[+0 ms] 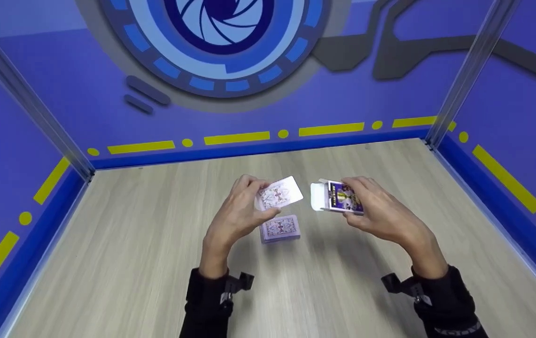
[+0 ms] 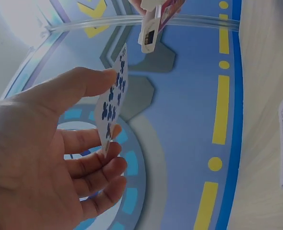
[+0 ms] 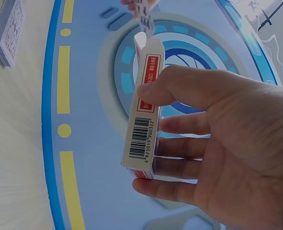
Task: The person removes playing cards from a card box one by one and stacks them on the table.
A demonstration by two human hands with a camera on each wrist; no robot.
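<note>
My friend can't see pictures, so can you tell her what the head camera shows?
A person's left hand pinches one playing card above a purple-backed card deck lying on a wooden table. Their right hand grips an open card box, its white flap pointing toward the card. Blue walls with yellow dashes surround the table.

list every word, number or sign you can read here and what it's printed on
"6 925019 900322": digits beside the barcode on the narrow side of the card box held by the right hand.
Red label on the same side: print too small to read.
Box front in the head view: picture only, text blurred.
Card pinched by the left hand: blue club pips; corner index unreadable.
Deck on the table: back pattern only.
</note>
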